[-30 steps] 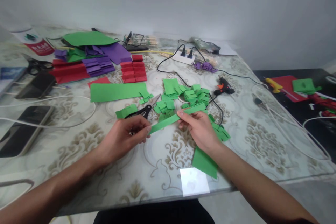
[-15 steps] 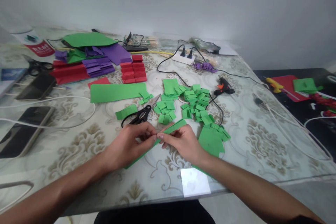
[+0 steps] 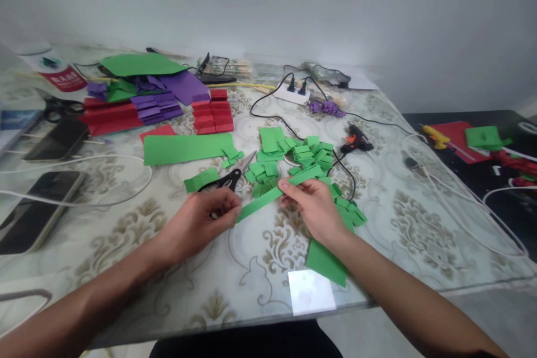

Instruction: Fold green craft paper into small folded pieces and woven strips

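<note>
Between my hands stretches a narrow folded green paper strip (image 3: 262,202), slanting up to the right above the table. My left hand (image 3: 212,212) pinches its lower left end between thumb and fingers. Farther along, my right hand (image 3: 312,204) grips the strip, thumb on top, and its far end sticks out past the fingers. Black-handled scissors (image 3: 230,180) lie just beyond my left hand, blades pointing away and partly opened. A pile of small folded green paper pieces (image 3: 308,154) lies beyond my right hand. Under my right wrist a larger green paper piece (image 3: 326,262) is partly hidden.
A wide green paper strip (image 3: 187,148) lies left of the pile, with folded red paper (image 3: 212,114) and purple paper (image 3: 157,107) behind. A black glue gun (image 3: 356,140) with its cord is at right. Phones (image 3: 39,210) and white cables lie left; a power strip (image 3: 292,93) sits behind.
The hands have moved apart along the green strip, the right one going right and the left one slightly left. More of the strip now shows between them.
</note>
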`<move>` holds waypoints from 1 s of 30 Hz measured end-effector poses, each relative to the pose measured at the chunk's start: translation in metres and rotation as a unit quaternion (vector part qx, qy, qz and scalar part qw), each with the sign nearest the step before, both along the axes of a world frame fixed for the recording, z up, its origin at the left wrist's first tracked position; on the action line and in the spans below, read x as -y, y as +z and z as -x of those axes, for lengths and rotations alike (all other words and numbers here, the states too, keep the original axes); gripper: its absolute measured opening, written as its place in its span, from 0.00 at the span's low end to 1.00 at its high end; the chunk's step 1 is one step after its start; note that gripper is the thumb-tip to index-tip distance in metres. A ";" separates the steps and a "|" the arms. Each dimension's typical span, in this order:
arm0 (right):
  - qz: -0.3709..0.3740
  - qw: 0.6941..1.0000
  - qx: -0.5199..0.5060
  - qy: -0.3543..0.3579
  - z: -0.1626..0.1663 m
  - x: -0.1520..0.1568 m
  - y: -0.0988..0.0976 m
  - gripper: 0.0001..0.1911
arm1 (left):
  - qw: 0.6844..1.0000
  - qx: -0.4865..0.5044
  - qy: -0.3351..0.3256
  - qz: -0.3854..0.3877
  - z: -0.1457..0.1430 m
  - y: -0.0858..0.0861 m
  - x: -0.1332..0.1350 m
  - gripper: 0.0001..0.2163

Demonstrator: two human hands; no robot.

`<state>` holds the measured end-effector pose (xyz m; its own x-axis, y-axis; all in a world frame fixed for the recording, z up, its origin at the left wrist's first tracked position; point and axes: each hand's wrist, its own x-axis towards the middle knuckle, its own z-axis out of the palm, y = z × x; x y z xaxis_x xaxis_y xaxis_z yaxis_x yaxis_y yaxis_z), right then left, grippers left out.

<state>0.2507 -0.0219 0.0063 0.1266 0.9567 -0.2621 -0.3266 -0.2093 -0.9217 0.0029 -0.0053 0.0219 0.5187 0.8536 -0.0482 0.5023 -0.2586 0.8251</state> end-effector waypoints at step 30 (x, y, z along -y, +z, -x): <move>0.012 0.997 -0.035 0.073 -0.001 -0.003 0.000 0.15 | 0.999 0.003 -0.032 0.016 -0.004 0.004 0.006 0.11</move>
<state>0.2515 -0.0187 0.0066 -0.0335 0.9570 -0.2881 -0.3548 -0.2809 -0.8917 0.0074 -0.0109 0.0260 0.5722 0.8169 -0.0722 0.4810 -0.2630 0.8363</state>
